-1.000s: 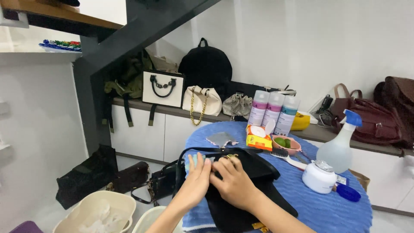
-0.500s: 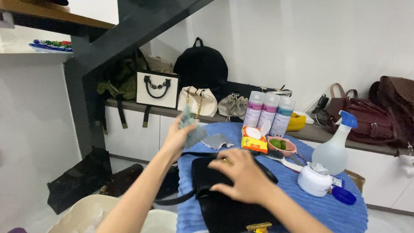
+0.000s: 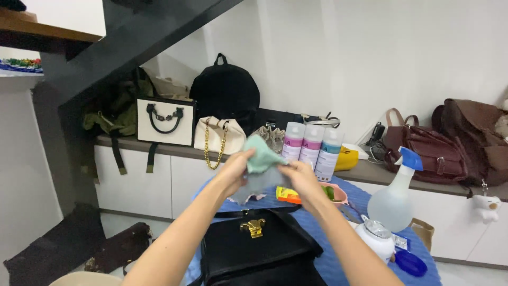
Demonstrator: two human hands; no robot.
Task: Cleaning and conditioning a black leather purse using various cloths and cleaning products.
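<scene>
At the frame's centre, the left hand (image 3: pixel 233 170) and right hand (image 3: pixel 301 177) pinch a pale green cloth (image 3: pixel 261 161) by opposite edges, above the black handbag (image 3: pixel 254 249) at lower centre; it looks soft, light and limp, best gripped at its corners.

Two bare forearms, left hand (image 3: pixel 233 172), right hand (image 3: pixel 301 177), seemingly no sleeves, rings

A black handbag (image 3: pixel 264 249) with a gold clasp lies on the blue-covered counter (image 3: pixel 338 265), beside a spray bottle (image 3: pixel 394 198) and three spray cans (image 3: pixel 312 148).
</scene>
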